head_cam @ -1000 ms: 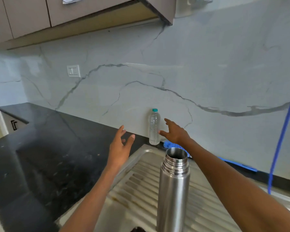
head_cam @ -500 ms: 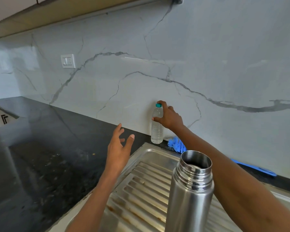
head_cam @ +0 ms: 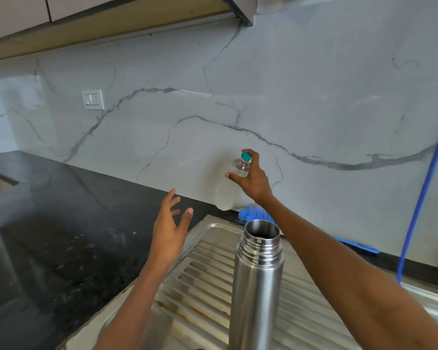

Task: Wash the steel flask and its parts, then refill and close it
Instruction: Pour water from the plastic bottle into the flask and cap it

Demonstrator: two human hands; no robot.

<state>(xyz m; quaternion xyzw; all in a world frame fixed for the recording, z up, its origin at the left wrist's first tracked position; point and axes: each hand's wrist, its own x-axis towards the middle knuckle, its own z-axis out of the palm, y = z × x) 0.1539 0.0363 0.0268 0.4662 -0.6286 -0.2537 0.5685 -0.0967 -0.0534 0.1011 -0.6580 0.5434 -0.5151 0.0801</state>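
Right hand (head_cam: 253, 180) fingers pinch tilted plastic bottle (head_cam: 232, 183) below its cap; left hand (head_cam: 168, 233) spread wide, empty; steel flask (head_cam: 257, 279) uncapped near both

Black speckled stone countertop (head_cam: 61, 248) runs from the left edge to the marble backsplash, continues as a narrow strip behind the sink. A few pale crumbs on it near the middle. Stainless steel drainboard (head_cam: 208, 281) set into the counter, ribbed, with rust-brown stains in the grooves at lower left. Steel flask (head_cam: 256, 286) stands upright on the drainboard, mouth open, no cap. Blue bottle brush (head_cam: 256, 213) lies on the back counter strip against the wall, bristle head just behind the flask, handle running right. Whether the clear water bottle's (head_cam: 225, 195) base touches the counter is blurred, cannot tell.
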